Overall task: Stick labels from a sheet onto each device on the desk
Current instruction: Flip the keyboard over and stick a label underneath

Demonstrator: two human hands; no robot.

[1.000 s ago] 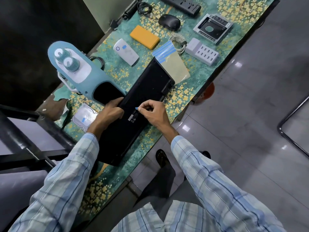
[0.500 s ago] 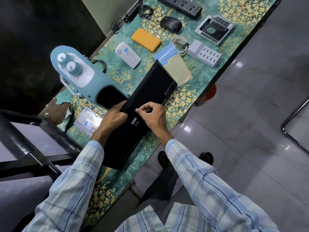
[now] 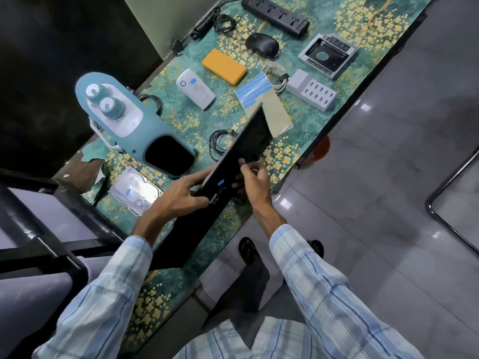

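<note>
A long black keyboard [image 3: 250, 137], underside up, is tilted on its long edge above the desk [image 3: 324, 19]. My left hand [image 3: 181, 194] grips its left edge and my right hand [image 3: 255, 183] grips its right edge. A small blue label [image 3: 221, 182] sits on the black underside between my hands. The label sheet [image 3: 274, 110], with blue strips at its far end, lies flat just beyond the keyboard's far end. A white router [image 3: 195, 92] and a silver hard drive [image 3: 134, 194] each carry a blue label.
A teal speaker [image 3: 124, 123] stands at the left. Also on the desk: an orange power bank [image 3: 224, 66], black mouse [image 3: 261, 44], power strip [image 3: 276, 14], drive caddy [image 3: 328, 55], grey USB charger hub [image 3: 312, 92], white cable [image 3: 276, 73], black coiled cable [image 3: 220, 143]. Desk edge at right, tiled floor below.
The blue label that my right hand held is now stuck on the keyboard's underside. Both hands have lifted and tilted the keyboard off the desk, uncovering a black cable.
</note>
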